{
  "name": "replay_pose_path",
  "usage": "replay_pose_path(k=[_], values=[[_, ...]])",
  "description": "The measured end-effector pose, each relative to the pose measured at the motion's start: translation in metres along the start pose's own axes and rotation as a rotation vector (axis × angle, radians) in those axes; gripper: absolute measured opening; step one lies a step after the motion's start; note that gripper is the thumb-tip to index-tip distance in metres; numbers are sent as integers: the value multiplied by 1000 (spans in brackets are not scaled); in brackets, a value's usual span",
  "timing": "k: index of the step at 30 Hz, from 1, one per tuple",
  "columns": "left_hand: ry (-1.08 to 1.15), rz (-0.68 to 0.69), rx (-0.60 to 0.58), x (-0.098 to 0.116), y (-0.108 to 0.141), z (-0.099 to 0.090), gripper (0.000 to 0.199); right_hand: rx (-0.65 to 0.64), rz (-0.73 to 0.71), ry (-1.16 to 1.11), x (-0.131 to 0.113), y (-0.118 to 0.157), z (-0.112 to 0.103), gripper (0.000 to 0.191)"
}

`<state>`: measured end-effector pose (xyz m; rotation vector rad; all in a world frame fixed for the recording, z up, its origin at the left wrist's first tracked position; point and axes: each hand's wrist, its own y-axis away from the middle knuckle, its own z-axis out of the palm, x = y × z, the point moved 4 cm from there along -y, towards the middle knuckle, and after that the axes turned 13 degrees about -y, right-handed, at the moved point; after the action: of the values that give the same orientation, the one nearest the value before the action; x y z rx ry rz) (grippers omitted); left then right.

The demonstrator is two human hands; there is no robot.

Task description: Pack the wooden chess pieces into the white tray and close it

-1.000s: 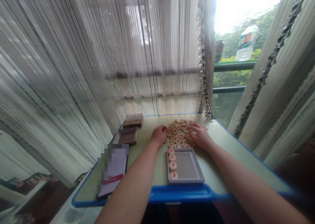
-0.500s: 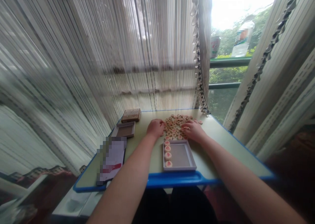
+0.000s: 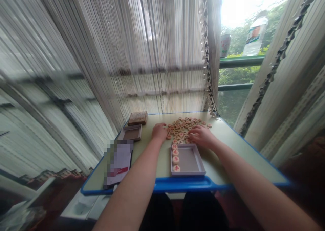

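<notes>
Many round wooden Chinese chess pieces [image 3: 181, 134] with red or dark characters lie in a loose heap on the table. At the heap's left edge is my left hand [image 3: 159, 132], its fingers apart and close to the outer pieces. On the right side my right hand [image 3: 202, 136] reaches over the heap with fingers stretched out, touching or just above some pieces; its fingertips partly hide them. In front stands a shallow open box [image 3: 190, 160]. Along its left wall several red-marked pieces [image 3: 175, 160] form a column, faces up.
The small table has a blue rim [image 3: 182, 182]. On its left are a phone-like device [image 3: 120, 160], partly blurred, a second shallow box part [image 3: 132, 133] and a brown patterned box [image 3: 137, 118]. String curtains [image 3: 162, 48] hang behind; a bottle [image 3: 255, 38] and a cup [image 3: 224, 45] stand by the window.
My left hand has drawn slightly away from the heap, and pieces along its left edge are now more visible. My right hand stays over the right side. The view has shifted a little.
</notes>
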<state>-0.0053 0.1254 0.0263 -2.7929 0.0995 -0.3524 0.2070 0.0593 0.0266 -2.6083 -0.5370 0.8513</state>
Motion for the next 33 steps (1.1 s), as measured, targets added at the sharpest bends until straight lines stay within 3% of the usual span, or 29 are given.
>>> replay_pose_path(k=[8, 14, 22, 26, 31, 33], values=[[96, 45, -56, -4, -7, 13, 47, -98, -124, -51, -3, 1, 12, 21], [-32, 262, -185, 6, -7, 19, 39, -40, -130, -63, -1, -4, 15, 19], [-31, 182, -36, 4, -3, 9, 32, -59, -150, -89, -7, -5, 15, 22], [-72, 244, -72, 8, -2, 10, 30, -57, -138, -103, -3, -5, 13, 21], [-113, 122, -11, 5, 0, 6, 31, -62, -124, -99, -1, -5, 13, 21], [-93, 151, 8, 7, 0, 6, 35, -55, -132, -106, -3, -4, 13, 22]])
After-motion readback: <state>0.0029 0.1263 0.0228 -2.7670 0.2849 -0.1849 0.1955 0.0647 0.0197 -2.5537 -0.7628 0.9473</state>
